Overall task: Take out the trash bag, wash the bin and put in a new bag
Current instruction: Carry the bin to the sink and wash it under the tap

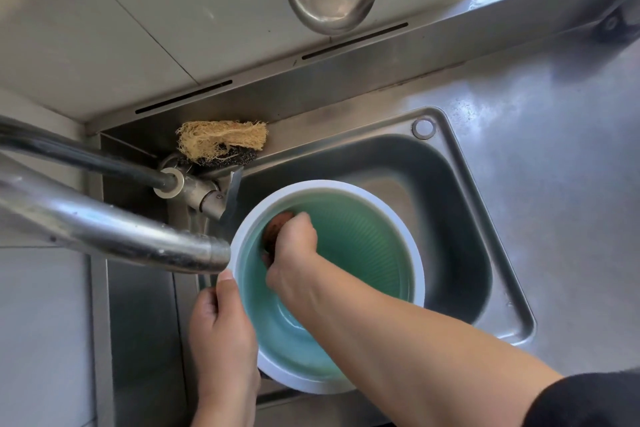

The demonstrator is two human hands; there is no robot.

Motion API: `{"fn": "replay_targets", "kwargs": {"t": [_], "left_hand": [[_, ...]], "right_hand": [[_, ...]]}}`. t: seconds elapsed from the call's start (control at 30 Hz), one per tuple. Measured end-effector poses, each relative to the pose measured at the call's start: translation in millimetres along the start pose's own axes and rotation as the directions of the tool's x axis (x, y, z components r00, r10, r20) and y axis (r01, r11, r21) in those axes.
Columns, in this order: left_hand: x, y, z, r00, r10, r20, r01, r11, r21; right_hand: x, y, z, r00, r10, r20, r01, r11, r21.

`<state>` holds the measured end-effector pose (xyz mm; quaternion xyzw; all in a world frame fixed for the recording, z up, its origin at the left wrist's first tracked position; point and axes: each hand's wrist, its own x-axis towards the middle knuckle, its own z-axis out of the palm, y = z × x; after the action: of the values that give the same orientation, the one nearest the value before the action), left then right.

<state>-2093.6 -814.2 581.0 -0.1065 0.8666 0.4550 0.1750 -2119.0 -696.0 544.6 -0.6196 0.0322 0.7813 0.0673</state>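
bin (363, 236) in sink (478, 253) (green inside) | left hand (221, 333) grips bin rim | right hand (294, 246) inside bin, clutching brown scrubber (275, 224)

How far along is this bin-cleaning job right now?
Done: the bin has no bag in it and sits in the sink. In hand: the right hand scrubs its inside wall with a brown scrubber while the left hand grips the rim. Left: rinsing and a new bag; none is in view.

Black sleeve (588, 399) pushed up right forearm; left forearm bare; no rings or watch visible.
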Motion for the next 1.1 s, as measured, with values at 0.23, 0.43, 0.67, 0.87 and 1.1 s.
{"fn": "replay_targets", "kwargs": {"t": [0.23,0.43,0.67,0.87,1.1], "left_hand": [[2,-1,2,1.0,-0.016,-0.014,0.015,0.998,-0.068],[1,-3,-3,0.999,-0.011,-0.037,0.009,0.998,-0.063],[-2,-3,1,0.998,0.059,0.037,-0.06,0.998,0.03],[-2,5,2,0.991,0.119,0.061,-0.124,0.989,0.086],[-11,2,-4,0.972,0.227,0.054,-0.232,0.966,0.111]], "right_hand": [[-33,39,-39,0.961,-0.09,0.262,0.269,0.535,-0.801],[-46,3,-94,0.883,0.303,0.357,0.451,-0.343,-0.824],[-16,-45,-117,0.909,0.403,0.105,0.411,-0.91,-0.059],[14,-66,-101,0.909,0.269,0.318,0.037,-0.813,0.582],[-6,-73,-112,0.863,0.393,0.318,0.25,-0.879,0.407]]}}
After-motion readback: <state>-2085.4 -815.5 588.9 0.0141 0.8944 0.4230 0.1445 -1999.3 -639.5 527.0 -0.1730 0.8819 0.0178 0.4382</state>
